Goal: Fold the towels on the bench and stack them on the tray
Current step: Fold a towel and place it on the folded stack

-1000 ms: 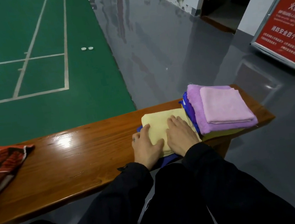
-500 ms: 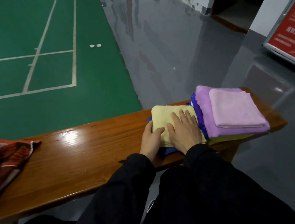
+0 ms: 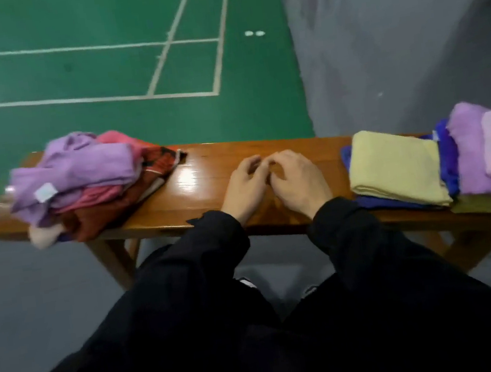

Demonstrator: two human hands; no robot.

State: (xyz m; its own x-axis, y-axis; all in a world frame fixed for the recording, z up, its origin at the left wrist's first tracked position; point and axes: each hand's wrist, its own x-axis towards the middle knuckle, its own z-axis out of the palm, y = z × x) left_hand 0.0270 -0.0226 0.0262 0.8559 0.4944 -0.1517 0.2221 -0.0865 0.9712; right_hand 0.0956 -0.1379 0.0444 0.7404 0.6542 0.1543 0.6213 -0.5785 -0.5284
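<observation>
Folded yellow towel [image 3: 396, 167] lying square atop a blue one [image 3: 448, 161] at the bench's right end, just beside a lilac and pink folded stack [image 3: 490, 152], grouped there apparently as finished work; tray not discernible beneath them; unfolded heap of lilac, pink and rust-red towels [image 3: 83, 181] piled at the left end, seemingly awaiting their turn; left hand [image 3: 245, 182] and right hand [image 3: 297, 176] poised close together over bare wooden bench [image 3: 196, 198] between the two groups, fingers loosely curled, holding nothing, probably between towels; badminton court [image 3: 99, 64] beyond.
</observation>
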